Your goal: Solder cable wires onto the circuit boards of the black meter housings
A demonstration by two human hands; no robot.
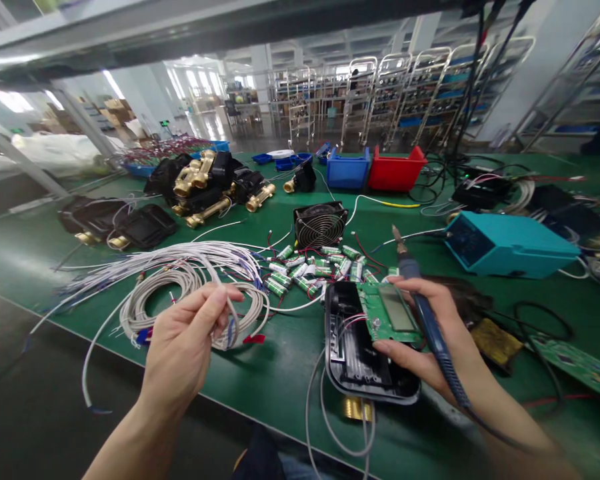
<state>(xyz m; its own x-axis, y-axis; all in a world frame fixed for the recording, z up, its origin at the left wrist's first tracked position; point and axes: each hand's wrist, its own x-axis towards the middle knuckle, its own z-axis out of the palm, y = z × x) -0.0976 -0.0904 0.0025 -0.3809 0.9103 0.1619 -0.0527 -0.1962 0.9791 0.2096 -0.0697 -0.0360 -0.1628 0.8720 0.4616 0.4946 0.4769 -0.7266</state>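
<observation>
My left hand (185, 343) is closed in a pinch on a thin white wire (230, 303) that leads from the coiled bundle of white wires (180, 280) on the green bench. My right hand (430, 333) holds a blue soldering iron (423, 303) with its tip pointing up and away. The same hand rests against a green circuit board (393, 313) with a grey display. That board lies on an open black housing (360, 353) at the bench's front edge. White wires hang from the housing over the edge.
Several green capacitors (310, 267) lie behind the housing, with a small black fan (320, 223) beyond. A teal soldering station (505, 243) stands at right. Brass-and-black valve assemblies (205, 183) are at back left, blue (347, 170) and red (395, 170) bins behind. A brass sponge (495, 340) lies right.
</observation>
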